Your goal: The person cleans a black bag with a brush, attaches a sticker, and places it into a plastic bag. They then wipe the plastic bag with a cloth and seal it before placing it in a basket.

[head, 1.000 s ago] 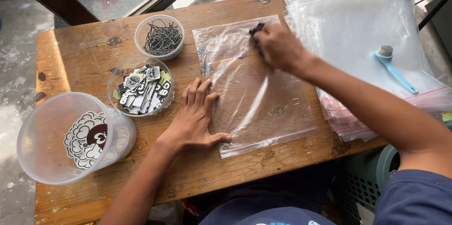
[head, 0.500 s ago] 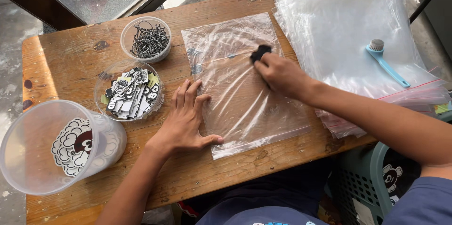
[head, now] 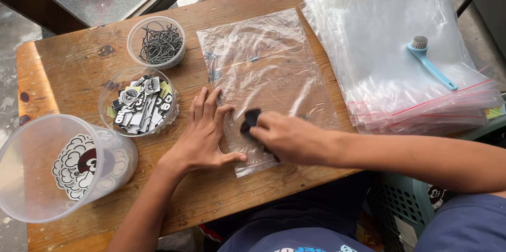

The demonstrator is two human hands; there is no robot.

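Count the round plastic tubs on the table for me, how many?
3. A small tub of dark chains sits at the back, a tub of stickers sits beside the left hand, and a big tub sits at the table's left edge.

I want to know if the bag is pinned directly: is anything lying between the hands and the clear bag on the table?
The left hand lies flat on the clear bag with nothing visible between. The right hand presses a small dark object against the bag, so that object sits between its fingers and the plastic.

My see-through bag (head: 274, 67) lies on the brown table (head: 68, 67); the brush (head: 429, 62) is blue, and the stickers (head: 139, 105) are black and white.
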